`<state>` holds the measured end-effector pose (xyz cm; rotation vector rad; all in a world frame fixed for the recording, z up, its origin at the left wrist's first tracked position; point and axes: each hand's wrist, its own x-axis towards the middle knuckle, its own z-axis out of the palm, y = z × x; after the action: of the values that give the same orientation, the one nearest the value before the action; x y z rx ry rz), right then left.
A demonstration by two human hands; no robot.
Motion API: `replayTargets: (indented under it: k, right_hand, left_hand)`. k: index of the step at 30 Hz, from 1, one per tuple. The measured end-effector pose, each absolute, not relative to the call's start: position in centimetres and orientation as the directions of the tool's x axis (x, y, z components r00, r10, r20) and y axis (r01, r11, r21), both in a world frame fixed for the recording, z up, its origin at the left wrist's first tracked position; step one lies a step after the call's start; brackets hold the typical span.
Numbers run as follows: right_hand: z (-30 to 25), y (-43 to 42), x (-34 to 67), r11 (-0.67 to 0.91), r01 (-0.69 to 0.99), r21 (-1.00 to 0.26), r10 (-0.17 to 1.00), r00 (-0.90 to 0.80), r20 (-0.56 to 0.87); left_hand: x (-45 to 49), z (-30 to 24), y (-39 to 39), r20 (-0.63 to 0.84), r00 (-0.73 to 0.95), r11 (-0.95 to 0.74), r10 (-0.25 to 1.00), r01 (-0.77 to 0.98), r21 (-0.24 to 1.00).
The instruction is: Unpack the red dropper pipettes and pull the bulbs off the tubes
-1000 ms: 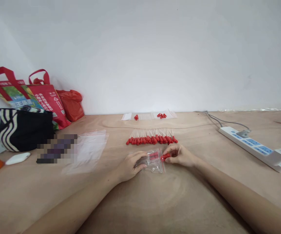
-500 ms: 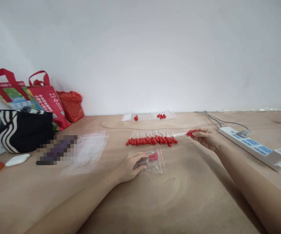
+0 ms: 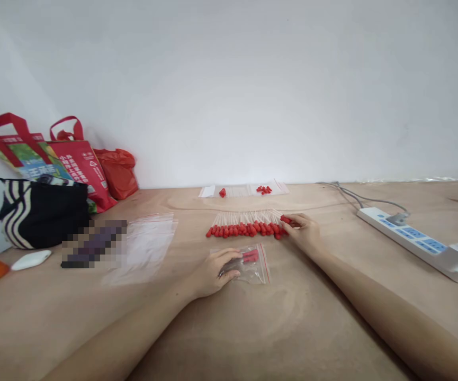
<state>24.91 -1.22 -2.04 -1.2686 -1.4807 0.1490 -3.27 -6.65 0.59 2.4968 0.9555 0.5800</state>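
My left hand (image 3: 217, 271) rests on a clear zip-lock bag (image 3: 258, 272), fingers and thumb curved around its left part. Red pieces (image 3: 250, 255) show inside that bag; the hand hides the rest. Behind it, a row of thin pale sticks with red tips (image 3: 241, 229) lies side by side, red ends towards me. At the row's right end, my right hand (image 3: 303, 230) pinches a red-tipped stick (image 3: 285, 218) by its red end. Its fingers cover part of the red end and come close to the last tips in the row.
Flat clear bags (image 3: 149, 248) lie on the left beside a blurred dark object (image 3: 99, 243). More bagged red tips (image 3: 263, 189) lie by the wall. A power strip (image 3: 415, 235) with cables stands right. Shopping bags (image 3: 80, 169), a black bag (image 3: 50, 214) and a white case (image 3: 31, 260) occupy the left.
My right hand has moved left with the red-tipped stick, from beside the power strip to the row's right end. My left hand has stayed on the bag.
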Motion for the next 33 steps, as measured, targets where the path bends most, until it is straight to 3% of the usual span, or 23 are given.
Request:
replayTargets:
  k: [6, 15, 23, 33]
  right_hand:
    - [-2.3, -1.1, 25.0, 0.409, 0.683, -0.605, 0.757, 0.117, 0.643]
    - [-2.3, -1.4, 24.9, 0.411, 0.696, -0.589, 0.791, 0.05, 0.61]
    - [-2.0, -1.5, 25.3, 0.284, 0.655, -0.701, 0.821, 0.211, 0.53]
    - [-2.3, -1.2, 26.0, 0.255, 0.647, -0.719, 0.803, 0.272, 0.531]
  left_hand:
    - [-3.4, 0.4, -6.5, 0.236, 0.69, -0.698, 0.684, 0.524, 0.489]
    - [-3.2, 0.9, -6.8, 0.21, 0.687, -0.681, 0.695, 0.536, 0.498]
    - [-3.2, 0.9, -6.8, 0.22, 0.678, -0.675, 0.701, 0.533, 0.51]
    - [-3.3, 0.8, -6.7, 0.186, 0.672, -0.659, 0.717, 0.567, 0.493]
